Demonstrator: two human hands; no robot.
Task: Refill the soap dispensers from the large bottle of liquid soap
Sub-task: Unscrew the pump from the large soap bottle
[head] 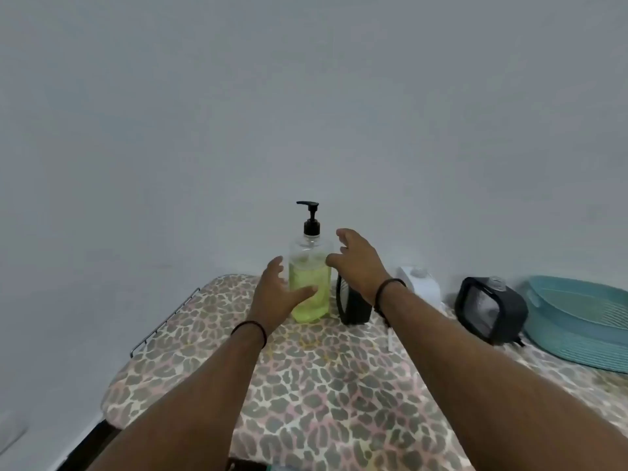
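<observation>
A clear pump bottle (310, 266) with a black pump head and yellow-green liquid soap stands upright at the far end of the leopard-print board (323, 385). My left hand (273, 294) is at the bottle's left side, fingers spread, thumb lying across its front. My right hand (356, 263) hovers at the bottle's right shoulder with fingers relaxed and apart; whether it touches the bottle I cannot tell. Just right of the bottle a black dispenser (351, 305) stands, partly hidden by my right wrist. A white dispenser (419, 283) and another black dispenser (489, 309) stand farther right.
A teal plastic basket (577, 317) lies at the right edge. A plain grey wall rises right behind the board. A metal wire rack (163, 321) juts from the board's left edge.
</observation>
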